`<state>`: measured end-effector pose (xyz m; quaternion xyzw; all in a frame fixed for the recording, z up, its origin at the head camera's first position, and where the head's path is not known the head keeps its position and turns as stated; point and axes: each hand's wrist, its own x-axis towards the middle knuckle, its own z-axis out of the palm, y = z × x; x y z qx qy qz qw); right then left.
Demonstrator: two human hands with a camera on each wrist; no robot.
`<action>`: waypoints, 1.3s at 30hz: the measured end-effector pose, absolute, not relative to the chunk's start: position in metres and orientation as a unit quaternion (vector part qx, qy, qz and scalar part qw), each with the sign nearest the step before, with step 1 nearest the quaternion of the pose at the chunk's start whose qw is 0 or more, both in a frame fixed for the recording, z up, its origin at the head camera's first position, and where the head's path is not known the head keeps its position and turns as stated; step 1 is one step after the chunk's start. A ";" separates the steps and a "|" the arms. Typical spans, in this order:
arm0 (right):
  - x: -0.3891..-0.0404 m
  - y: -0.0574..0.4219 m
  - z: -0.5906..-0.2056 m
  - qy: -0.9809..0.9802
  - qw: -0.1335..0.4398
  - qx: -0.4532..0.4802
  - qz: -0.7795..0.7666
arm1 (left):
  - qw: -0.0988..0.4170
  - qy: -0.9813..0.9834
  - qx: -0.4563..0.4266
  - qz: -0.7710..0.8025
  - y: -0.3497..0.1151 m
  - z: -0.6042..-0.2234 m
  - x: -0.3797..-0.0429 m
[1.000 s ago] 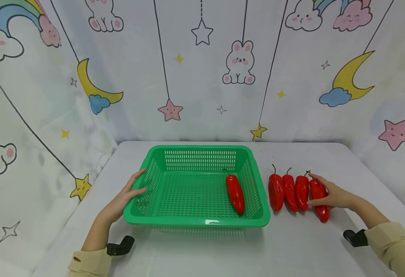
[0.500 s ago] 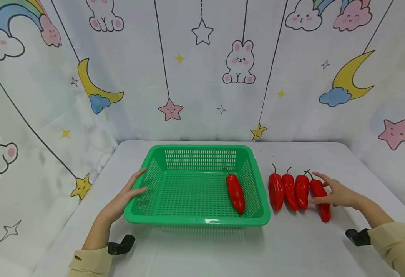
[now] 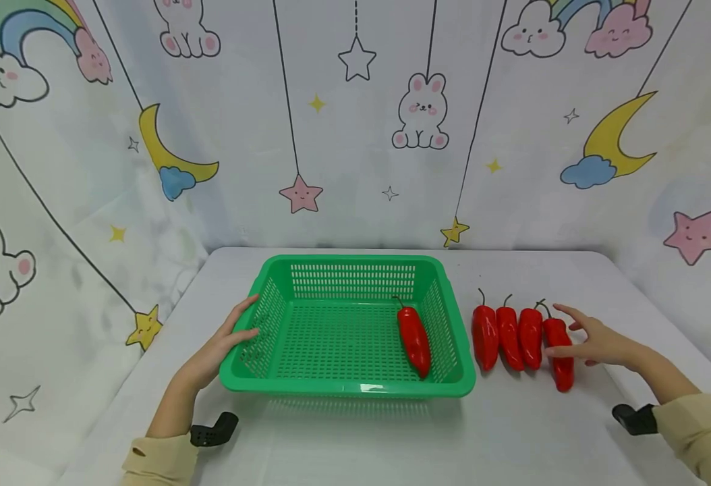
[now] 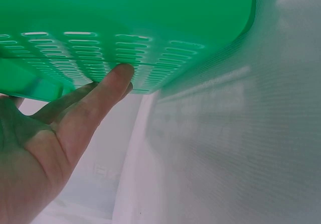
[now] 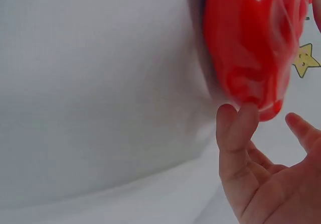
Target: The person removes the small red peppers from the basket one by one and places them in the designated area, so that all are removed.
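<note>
My left hand (image 3: pixel 212 351) rests at the left rim of a green slotted plastic basket (image 3: pixel 343 389). Its thumb and index finger extend over that rim, while in the left wrist view other fingers (image 4: pixel 100 101) lie almost straight against the outer wall. Inside the basket, toward its right side, lies one red chili pepper (image 3: pixel 414 341). Several more red peppers lie in a row to the right of the basket, stems pointing away. Over the rightmost pepper (image 3: pixel 564 374), my right hand (image 3: pixel 601 344) is spread loosely, thumb across it; the right wrist view shows fingertips right at its side.
A white cloth covers the table (image 3: pixel 355 445). The leftmost pepper of the row (image 3: pixel 485 337) lies close to the basket's right wall. Behind stands a printed curtain (image 3: pixel 355 142). Black wrist devices (image 3: pixel 214 430) hang below both sleeves.
My right hand has loosened its fingers and drawn slightly right. The rightmost pepper has turned, its tip shifting left, so it lies straighter beside the others. My left hand keeps its place.
</note>
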<state>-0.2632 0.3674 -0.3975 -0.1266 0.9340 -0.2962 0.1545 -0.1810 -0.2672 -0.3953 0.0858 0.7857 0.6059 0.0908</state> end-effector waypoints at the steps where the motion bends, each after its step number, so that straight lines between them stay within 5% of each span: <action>1: -0.263 0.367 -0.395 0.935 0.148 -0.130 -0.293 | 0.089 0.786 0.087 0.606 -0.267 -0.396 -0.181; 18: -0.262 0.336 -0.351 0.942 0.056 -0.178 -0.280 | 0.083 0.794 0.085 0.597 -0.266 -0.397 -0.182; 39: -0.264 0.283 -0.317 0.923 0.049 -0.211 -0.319 | 0.092 0.789 0.075 0.603 -0.267 -0.396 -0.182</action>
